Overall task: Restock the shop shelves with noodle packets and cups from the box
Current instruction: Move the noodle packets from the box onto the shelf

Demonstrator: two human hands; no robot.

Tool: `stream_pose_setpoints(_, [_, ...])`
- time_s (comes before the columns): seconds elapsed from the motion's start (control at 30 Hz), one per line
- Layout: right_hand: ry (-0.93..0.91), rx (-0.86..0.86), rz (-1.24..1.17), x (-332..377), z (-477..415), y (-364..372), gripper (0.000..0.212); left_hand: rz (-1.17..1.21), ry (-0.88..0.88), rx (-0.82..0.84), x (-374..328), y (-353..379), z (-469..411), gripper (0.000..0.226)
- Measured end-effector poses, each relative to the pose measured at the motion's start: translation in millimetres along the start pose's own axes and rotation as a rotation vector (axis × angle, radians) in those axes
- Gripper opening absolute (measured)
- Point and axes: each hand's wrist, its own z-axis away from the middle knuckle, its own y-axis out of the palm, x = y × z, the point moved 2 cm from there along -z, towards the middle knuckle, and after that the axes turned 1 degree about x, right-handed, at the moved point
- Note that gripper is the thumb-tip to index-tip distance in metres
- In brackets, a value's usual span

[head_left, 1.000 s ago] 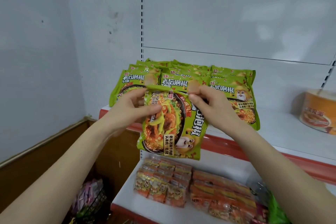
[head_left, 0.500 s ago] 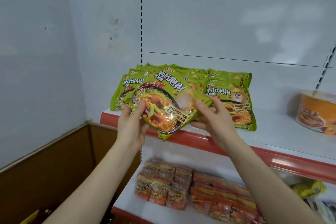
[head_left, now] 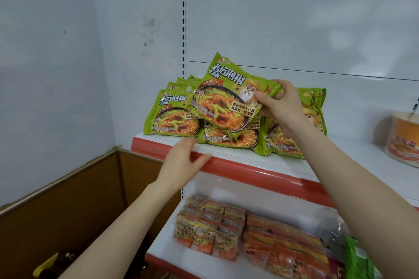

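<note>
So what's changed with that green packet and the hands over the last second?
The green packet went up from in front of the red shelf edge to above the stacked packets. The left hand let go and now lies open at that edge; the right hand alone pinches the packet's right end. The stacked packets, orange cup and lower-shelf orange packets stayed put.

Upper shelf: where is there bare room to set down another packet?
Bare shelf lies between the right green stack and the orange cup. The left end is crowded: green packets reach the front edge by the left hand, and the right hand holds a packet over them.
</note>
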Motion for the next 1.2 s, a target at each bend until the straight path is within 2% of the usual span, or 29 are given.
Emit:
stream_pose_setpoints(0.1, [-0.004,0.031,0.038,-2,-16,22,0.05,-0.174,0.128,0.056,7,6,3,0.055])
stream_pose_setpoints(0.3, [-0.043,0.153,0.113,-11,-38,85,0.049,-0.267,0.225,-0.04,21,3,-1,0.04])
stream_pose_setpoints(0.5, [0.075,0.289,0.211,-31,-46,122,0.059,-0.301,0.283,-0.091,25,8,-2,0.037])
stream_pose_setpoints(0.6, [0.074,0.341,0.298,-36,-47,126,0.056,-0.297,0.298,-0.097,27,8,-2,0.037])
stream_pose_setpoints(1.2, [-0.177,0.325,0.697,-34,-46,121,0.057,-0.379,0.32,-0.173,25,9,0,0.041])
